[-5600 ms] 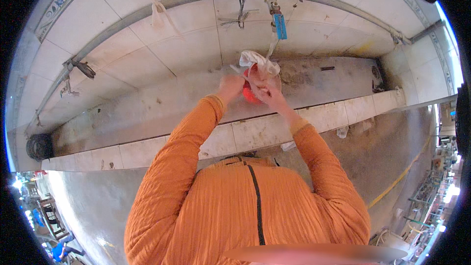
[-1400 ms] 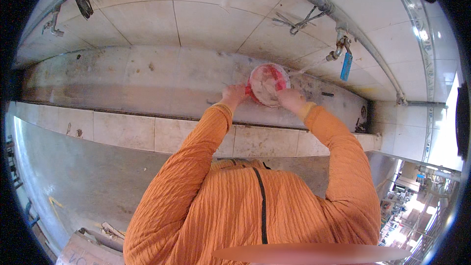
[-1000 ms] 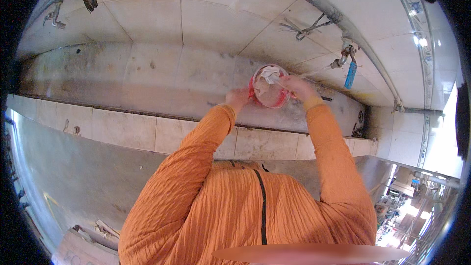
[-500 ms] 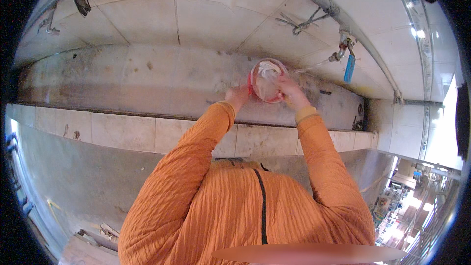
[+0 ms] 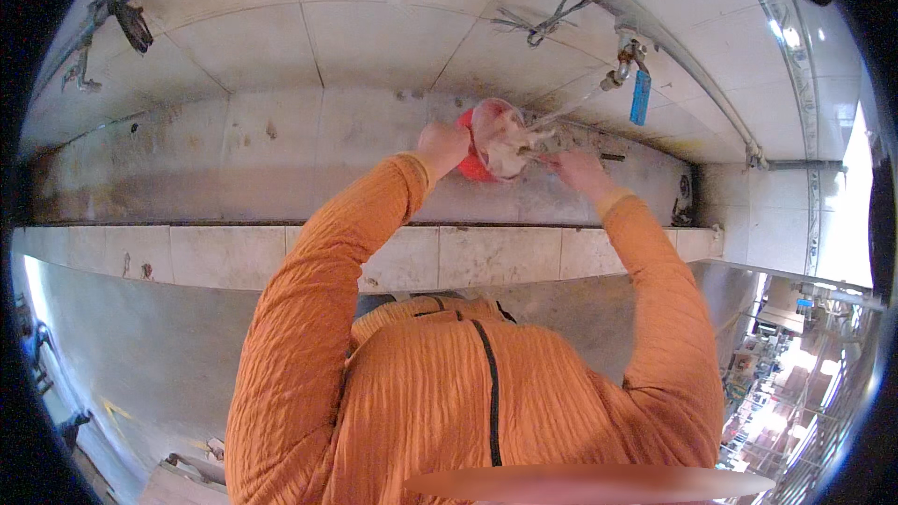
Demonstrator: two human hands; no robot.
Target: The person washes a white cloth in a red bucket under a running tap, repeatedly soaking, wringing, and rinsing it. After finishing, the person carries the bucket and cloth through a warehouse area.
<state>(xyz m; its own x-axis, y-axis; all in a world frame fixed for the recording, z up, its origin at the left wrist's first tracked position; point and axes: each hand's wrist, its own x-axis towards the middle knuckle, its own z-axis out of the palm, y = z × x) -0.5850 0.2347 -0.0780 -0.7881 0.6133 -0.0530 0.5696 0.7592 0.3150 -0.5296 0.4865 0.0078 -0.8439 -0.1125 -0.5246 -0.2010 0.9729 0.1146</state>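
Observation:
My left hand (image 5: pixel 444 146) grips the rim of a red bowl (image 5: pixel 474 165), which is tilted over the trough with its opening facing right. A wet, whitish, cloth-like mass (image 5: pixel 505 140) fills the mouth of the bowl and bulges out of it. To its right, my right hand (image 5: pixel 577 169) has its fingers closed, close to the loose end of that mass. What those fingers hold is too small and blurred to make out. Water runs from a tap (image 5: pixel 621 70) with a blue lever handle (image 5: pixel 640 98) down toward the bowl.
A long trough (image 5: pixel 309 145) with a tiled front ledge (image 5: pixel 224 254) lies before me. Along the tiled wall runs a pipe (image 5: pixel 683 70), with wire (image 5: pixel 538 28) tied to it. A second tap (image 5: pixel 79 75) is at the far left. A drain fitting (image 5: pixel 683 213) sits at the trough's right end.
The bowl has tipped from facing up to facing right, and its whitish contents now bulge out. My right hand has left the rim and moved right. My left hand has shifted slightly left and up.

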